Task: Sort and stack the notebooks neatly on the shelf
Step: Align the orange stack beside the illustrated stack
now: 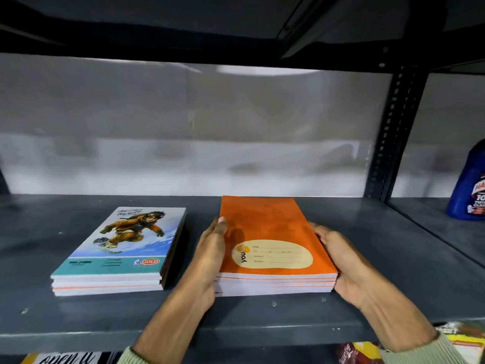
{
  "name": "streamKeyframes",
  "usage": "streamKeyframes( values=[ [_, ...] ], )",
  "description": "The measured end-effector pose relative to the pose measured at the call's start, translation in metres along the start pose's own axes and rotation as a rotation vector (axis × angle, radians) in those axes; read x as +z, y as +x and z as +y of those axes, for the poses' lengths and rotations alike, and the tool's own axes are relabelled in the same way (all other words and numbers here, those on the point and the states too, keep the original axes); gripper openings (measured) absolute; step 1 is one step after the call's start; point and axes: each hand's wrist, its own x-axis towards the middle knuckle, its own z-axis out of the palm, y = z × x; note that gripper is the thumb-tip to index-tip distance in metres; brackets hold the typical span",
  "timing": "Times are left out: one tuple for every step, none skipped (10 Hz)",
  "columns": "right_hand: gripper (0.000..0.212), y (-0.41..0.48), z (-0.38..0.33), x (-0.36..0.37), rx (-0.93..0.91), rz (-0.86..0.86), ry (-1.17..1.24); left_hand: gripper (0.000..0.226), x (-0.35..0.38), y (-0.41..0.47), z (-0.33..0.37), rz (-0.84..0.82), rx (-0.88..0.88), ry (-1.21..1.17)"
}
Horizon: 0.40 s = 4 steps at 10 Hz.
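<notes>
The orange stack of notebooks was pressed between the left hand and the right hand, flat against its long sides, apparently to square its edges. It lay on the shelf, beside the illustrated stack, evidently sorted apart.
</notes>
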Motion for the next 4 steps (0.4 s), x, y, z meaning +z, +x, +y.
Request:
streamKeyframes(
  values=[
    [0.04,0.0,0.005,0.021,0.014,-0.025,-0.005,0.036,-0.021,-0.002,0.005,0.039,0.024,0.015],
    [0.04,-0.001,0.008,0.033,-0.003,-0.062,-0.016,0.039,-0.03,-0.006,0.008,0.059,0.049,0.003],
    [0.039,-0.001,0.008,0.035,-0.015,-0.03,-0.11,0.047,-0.035,-0.006,0.007,0.054,0.05,0.019],
    [0.061,-0.011,0.0,0.038,-0.04,-0.024,-0.32,0.055,-0.031,-0.013,0.011,0.005,0.121,0.134]
  ],
)
